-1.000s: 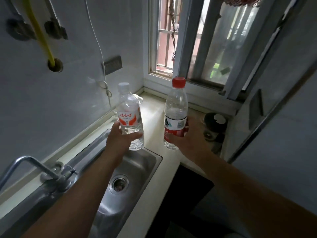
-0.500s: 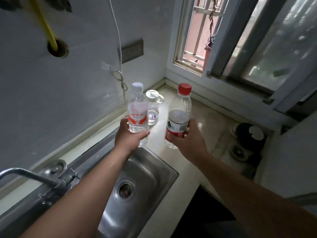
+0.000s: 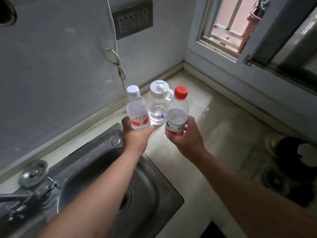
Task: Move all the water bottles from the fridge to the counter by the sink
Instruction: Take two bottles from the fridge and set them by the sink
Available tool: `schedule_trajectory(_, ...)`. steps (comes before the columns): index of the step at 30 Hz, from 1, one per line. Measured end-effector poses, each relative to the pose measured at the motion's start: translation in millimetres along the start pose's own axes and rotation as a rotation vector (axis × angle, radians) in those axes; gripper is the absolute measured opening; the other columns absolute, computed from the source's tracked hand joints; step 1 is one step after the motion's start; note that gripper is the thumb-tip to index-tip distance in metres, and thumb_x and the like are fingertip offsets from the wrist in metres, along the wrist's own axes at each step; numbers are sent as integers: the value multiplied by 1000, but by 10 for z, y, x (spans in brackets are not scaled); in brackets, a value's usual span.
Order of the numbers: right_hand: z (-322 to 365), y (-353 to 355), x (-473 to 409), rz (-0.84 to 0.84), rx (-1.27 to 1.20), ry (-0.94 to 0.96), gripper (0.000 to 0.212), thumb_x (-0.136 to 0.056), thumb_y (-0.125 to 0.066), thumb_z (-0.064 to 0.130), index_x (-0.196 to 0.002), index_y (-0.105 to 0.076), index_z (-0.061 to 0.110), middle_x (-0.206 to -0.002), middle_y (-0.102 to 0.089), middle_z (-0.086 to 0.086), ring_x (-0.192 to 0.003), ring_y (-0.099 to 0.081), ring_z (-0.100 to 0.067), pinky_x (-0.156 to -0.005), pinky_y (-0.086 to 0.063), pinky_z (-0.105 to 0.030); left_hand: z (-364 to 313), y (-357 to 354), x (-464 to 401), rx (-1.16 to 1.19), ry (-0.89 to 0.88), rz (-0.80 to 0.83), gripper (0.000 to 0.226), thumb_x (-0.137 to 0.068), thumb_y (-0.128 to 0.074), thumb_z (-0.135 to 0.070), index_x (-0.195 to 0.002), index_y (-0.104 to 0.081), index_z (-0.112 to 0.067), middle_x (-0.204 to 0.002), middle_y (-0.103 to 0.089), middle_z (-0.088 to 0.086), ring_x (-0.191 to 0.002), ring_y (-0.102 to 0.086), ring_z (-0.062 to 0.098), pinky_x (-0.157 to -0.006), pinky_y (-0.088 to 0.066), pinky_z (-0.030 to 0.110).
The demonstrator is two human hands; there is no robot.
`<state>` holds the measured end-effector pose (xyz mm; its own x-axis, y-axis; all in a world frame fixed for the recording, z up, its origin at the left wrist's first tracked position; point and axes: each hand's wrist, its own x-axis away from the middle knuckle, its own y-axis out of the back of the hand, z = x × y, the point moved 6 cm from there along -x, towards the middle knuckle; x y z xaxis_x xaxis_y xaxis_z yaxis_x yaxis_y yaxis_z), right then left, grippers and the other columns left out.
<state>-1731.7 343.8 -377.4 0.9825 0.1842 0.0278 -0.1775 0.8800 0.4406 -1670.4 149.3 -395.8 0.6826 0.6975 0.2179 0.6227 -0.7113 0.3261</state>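
Note:
My left hand [image 3: 135, 138] grips a clear water bottle with a white cap [image 3: 137, 112] and a red-and-white label, held upright just past the sink's far right corner. My right hand [image 3: 185, 136] grips a clear water bottle with a red cap [image 3: 177, 111] and a red-and-white label, low over the pale counter [image 3: 223, 121]. Between and behind them a third clear bottle with a wide white lid [image 3: 157, 103] stands on the counter near the wall corner. Whether the two held bottles touch the counter I cannot tell.
A steel sink [image 3: 106, 177] with a drain lies below my left arm, its tap [image 3: 25, 191] at the left. A white cord [image 3: 118, 62] hangs down the wall under a socket plate [image 3: 133, 19]. A black burner [image 3: 295, 162] sits at the right. A window [image 3: 228, 30] is behind.
Both hands have carried their bottles forward and down toward the counter corner, beside the standing bottle with the white lid. The camera has tilted down and closer.

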Motion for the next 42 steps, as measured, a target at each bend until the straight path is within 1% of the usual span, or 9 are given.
schedule_trajectory(4, -183, -154, -237, 32, -24, 7, 48, -73, -82, 33, -107, -48, 32, -102, -64, 6, -86, -65, -9, -75, -58, -42, 146, -110, -136, 47, 50, -75, 87, -38, -82, -51, -110, -43, -23, -100, -63, -3, -88, -64, 14, -76, -53, 32)
schedule_trajectory(8, -317, -246, -384, 68, -63, -13, 48, -73, -82, 32, -108, -49, 34, -100, -65, 10, -86, -65, -8, -76, -58, -42, 252, -195, -275, -8, 65, -126, 74, -55, -89, -32, -109, -39, -25, -103, -63, -1, -91, -64, 18, -83, -55, 40)
schedule_trajectory(12, -455, -289, -466, 73, -36, -7, 47, -72, -82, 33, -105, -48, 33, -96, -63, 9, -83, -64, -11, -73, -56, -44, 264, -277, -383, -54, 25, -176, 71, -63, -90, -26, -110, -37, -25, -105, -61, -2, -93, -63, 21, -83, -54, 39)
schedule_trajectory(18, -530, -274, -448, 110, -10, -15, 49, -72, -82, 33, -106, -46, 33, -98, -61, 9, -84, -62, -10, -74, -56, -43, 479, -347, -459, -28, 84, -130, 84, -46, -87, -53, -116, -54, -21, -106, -68, -5, -92, -68, 9, -85, -57, 36)
schedule_trajectory(26, -386, -195, -353, 131, -36, -66, 53, -74, -83, 29, -114, -47, 30, -109, -60, 9, -91, -58, 5, -72, -53, -24, 283, -188, -236, -27, 27, -84, 73, -62, -89, -26, -121, -45, -19, -116, -61, -1, -102, -62, 16, -88, -50, 33)
schedule_trajectory(29, -259, -112, -313, 124, -28, -61, 60, -73, -84, 28, -121, -47, 25, -118, -55, 7, -96, -56, 1, -68, -43, -9, 155, -68, -140, -55, -10, -40, 74, -73, -86, -28, -131, -42, -18, -125, -50, -8, -112, -49, 10, -89, -36, 25)
schedule_trajectory(37, 501, 247, -149, -50, -28, 74, 67, -76, -79, 25, -133, -44, 19, -127, -51, 4, -111, -51, -11, -90, -44, -20, -416, 377, 157, -40, -177, -14, 68, -62, -73, -53, -120, -42, -32, -127, -49, -11, -124, -47, 9, -102, -39, 32)
schedule_trajectory(40, 956, 334, -2, -71, -34, 203, 61, -75, -78, 16, -129, -48, 17, -118, -50, 9, -103, -51, -6, -84, -36, -2, -658, 652, 267, -34, -260, -22, 67, -63, -73, -55, -120, -46, -32, -127, -51, -11, -126, -48, 9, -103, -41, 33)
schedule_trajectory(42, 1248, 292, 131, -31, -38, 311, 59, -75, -79, 15, -128, -51, 16, -117, -53, 6, -102, -54, -6, -87, -38, -4, -778, 897, 359, -18, -314, -34, 68, -61, -72, -59, -119, -46, -34, -129, -51, -9, -127, -47, 10, -102, -40, 31)
